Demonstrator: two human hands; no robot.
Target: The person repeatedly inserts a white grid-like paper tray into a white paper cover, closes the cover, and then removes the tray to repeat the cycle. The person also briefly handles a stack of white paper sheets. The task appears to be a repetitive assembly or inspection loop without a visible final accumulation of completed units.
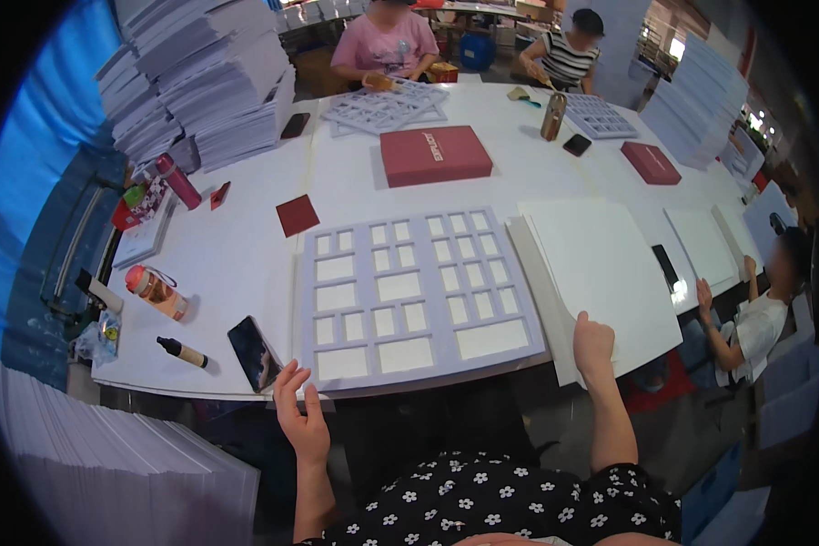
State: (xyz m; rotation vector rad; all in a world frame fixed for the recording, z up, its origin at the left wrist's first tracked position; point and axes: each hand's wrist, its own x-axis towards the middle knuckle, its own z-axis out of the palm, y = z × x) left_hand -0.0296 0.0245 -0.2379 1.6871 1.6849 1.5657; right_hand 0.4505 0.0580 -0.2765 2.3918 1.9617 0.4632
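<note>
Compartmented tray [430, 291], pale lavender, one: flat on the white table [246, 264], at the dial's centre, square to the wearer; presumably so placed to bring every cell within reach.

White sheets [602, 264], large, stacked: three o'clock, beside the tray, likely for easy access.

Right hand [594, 344]: between three and four, fingers curled at the sheets' near-left edge, perhaps steadying them; actual grip cannot be told.

Left hand [302, 419]: between seven and eight, loosely open, seemingly empty, near the tray's corner.

Phone [253, 353], dark: eight o'clock.

Red square [298, 216], flat: ten o'clock.

Red box [435, 156], closed: twelve o'clock; pale lettering on lid, not transcribed.

Smaller red box [651, 164]: two o'clock; markings too small to read.
</note>
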